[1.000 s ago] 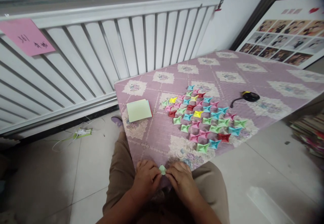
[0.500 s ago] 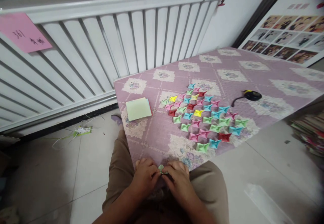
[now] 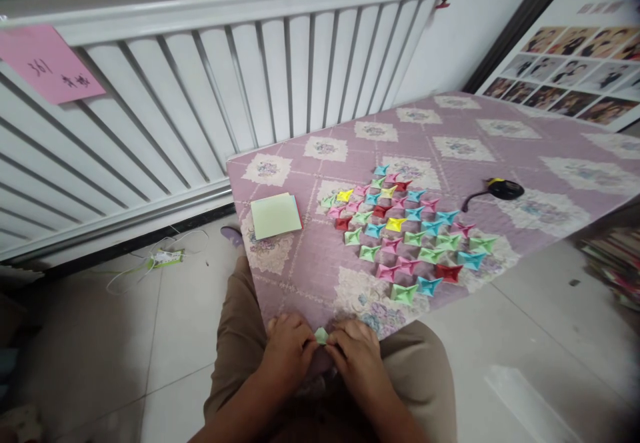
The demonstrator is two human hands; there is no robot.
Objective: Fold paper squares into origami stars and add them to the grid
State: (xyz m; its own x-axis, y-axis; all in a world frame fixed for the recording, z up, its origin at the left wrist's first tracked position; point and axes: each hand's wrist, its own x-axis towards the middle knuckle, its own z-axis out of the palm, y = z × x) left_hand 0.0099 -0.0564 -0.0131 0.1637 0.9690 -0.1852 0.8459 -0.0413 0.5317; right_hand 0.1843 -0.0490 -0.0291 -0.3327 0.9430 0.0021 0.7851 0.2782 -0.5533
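Head view is showing the left hand (image 3: 287, 344) and right hand (image 3: 356, 348) pinching opposite sides of a small green paper (image 3: 321, 335) at the near edge of the table (image 3: 311, 263), folding apparently being underway and the next move seemingly calling for finger pressure along a crease.

My left hand (image 3: 289, 343) and right hand (image 3: 355, 345) hide the sides of the green paper (image 3: 321, 336), its folds too small to make out. My view's left edge crops the pink note (image 3: 51, 66); the right cuts off the photo board (image 3: 575, 66) and blurred pile (image 3: 614, 261).
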